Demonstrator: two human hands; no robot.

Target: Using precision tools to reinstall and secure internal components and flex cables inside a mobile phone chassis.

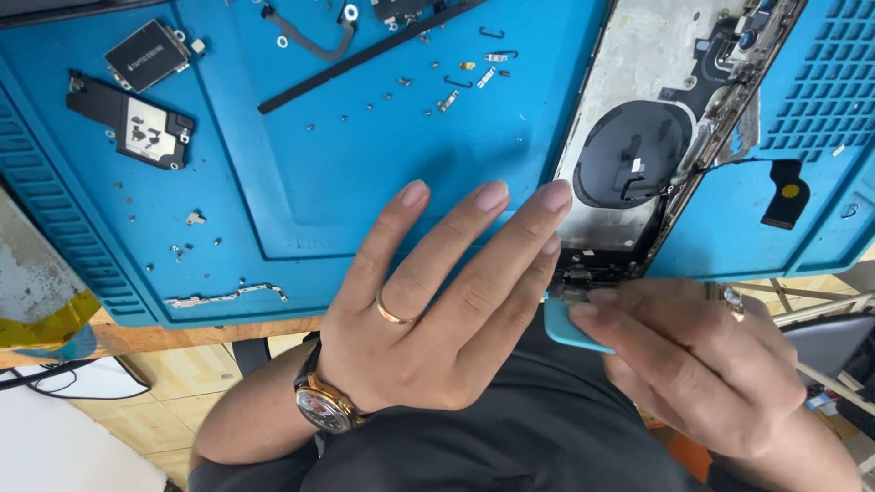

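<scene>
our left hand (428, 319) lies flat and unclenched on the blue work mat (346, 182), its fingers (474, 246) spread and extended, gripping nothing; the outermost fingertips rest at the lower edge of the opened phone housing (638, 137), steadying it. our right hand (702, 364) is closed in a pinch around a light-blue pry pick (570, 330), whose tip meets the bottom end of the housing, just beside the left fingertips. we wear a gold ring (394, 314) and a wristwatch (321, 405) on the left.

the housing lies tilted across the mat's near edge. as we judge it, disassembly is far along: the shell shows bare metal, with a round black coil (629, 150) and a camera module (747, 36) left inside. already out and laid on the mat are a black speaker module (128, 123), a small black rectangular unit (146, 55), a long black strip (365, 55), a thin metal bracket (228, 296) and many scattered screws (182, 251). the parts at the housing's bottom end look not yet removed.
</scene>
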